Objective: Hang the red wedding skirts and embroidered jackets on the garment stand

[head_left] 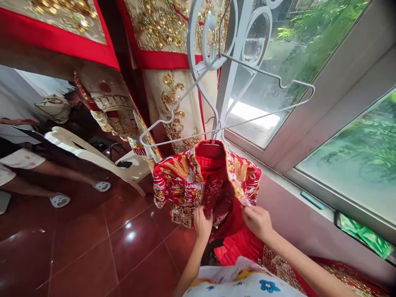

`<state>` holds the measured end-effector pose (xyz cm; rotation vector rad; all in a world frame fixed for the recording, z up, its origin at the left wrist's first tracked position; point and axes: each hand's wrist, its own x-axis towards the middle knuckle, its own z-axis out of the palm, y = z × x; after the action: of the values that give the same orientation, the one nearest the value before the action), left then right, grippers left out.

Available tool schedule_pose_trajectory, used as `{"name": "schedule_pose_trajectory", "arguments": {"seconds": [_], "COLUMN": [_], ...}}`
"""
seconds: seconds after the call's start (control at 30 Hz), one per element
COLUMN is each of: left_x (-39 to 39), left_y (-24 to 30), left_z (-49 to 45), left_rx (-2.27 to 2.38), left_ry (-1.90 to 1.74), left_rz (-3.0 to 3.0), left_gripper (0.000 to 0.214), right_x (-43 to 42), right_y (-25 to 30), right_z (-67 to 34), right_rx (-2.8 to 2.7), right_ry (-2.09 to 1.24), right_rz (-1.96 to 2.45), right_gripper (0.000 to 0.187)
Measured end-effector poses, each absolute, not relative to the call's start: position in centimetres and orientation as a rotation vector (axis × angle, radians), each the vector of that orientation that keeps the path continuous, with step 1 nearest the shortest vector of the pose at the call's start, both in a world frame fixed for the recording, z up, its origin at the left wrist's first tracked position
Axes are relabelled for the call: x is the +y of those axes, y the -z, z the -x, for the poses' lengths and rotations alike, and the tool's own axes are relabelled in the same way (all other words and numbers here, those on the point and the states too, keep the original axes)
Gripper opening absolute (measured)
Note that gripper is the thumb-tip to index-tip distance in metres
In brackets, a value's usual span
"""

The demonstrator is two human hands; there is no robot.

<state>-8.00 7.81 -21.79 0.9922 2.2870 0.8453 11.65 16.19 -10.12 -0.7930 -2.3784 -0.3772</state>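
Observation:
A small red jacket (182, 181) with gold and silver embroidery hangs from a hanger on a white scrolled metal stand (227, 95), its front parted. At the jacket's lower left front edge, my left hand (203, 222) is closed on the cloth, fingers partly hidden. My right hand (257, 221) pinches the other front edge and holds it out to the right. Dark red patterned cloth (213, 189) shows inside the jacket. Above it, an empty white wire hanger (185, 97) hangs on the same stand.
Cream and gold garments with red trim (173, 57) hang behind. On the left are a mirror frame (80, 148) and another person's legs in slippers (60, 201). Glass windows (355, 156) line the right; a green packet (365, 235) rests on the sill. Red cloth (238, 247) lies below the jacket.

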Motion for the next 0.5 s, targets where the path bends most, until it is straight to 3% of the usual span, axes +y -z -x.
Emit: {"name": "schedule_pose_trajectory", "arguments": {"seconds": [0.13,0.2,0.33,0.37,0.43,0.5], "left_x": [11.3,10.9,5.8,4.3,2.3,2.1], "left_y": [16.2,14.9,12.6,11.3,7.6,2.8], "left_z": [10.4,12.6,19.2,21.5,26.6,31.7], "left_rx": [2.736,2.708,2.444,2.500,2.518,2.351], "left_ry": [-1.217,-1.317,-1.343,-1.356,-1.362,-1.220], "left_rz": [-0.888,-1.006,-1.169,-1.149,-1.232,-1.417], "left_gripper": [0.074,0.070,0.042,0.039,0.035,0.032], "right_x": [17.8,19.2,22.6,23.7,26.1,28.5], "right_y": [6.0,4.6,3.9,3.8,3.0,1.5], "right_z": [-14.9,-13.8,-8.7,-7.8,-7.1,-7.8], "right_rx": [-1.889,-1.781,-1.811,-1.811,-1.936,-2.186], "right_ry": [0.404,0.332,0.054,-0.040,-0.339,-0.765], "right_rz": [1.227,1.297,1.276,1.295,1.231,1.016], "right_gripper": [0.026,0.018,0.091,0.101,0.100,0.086]}}
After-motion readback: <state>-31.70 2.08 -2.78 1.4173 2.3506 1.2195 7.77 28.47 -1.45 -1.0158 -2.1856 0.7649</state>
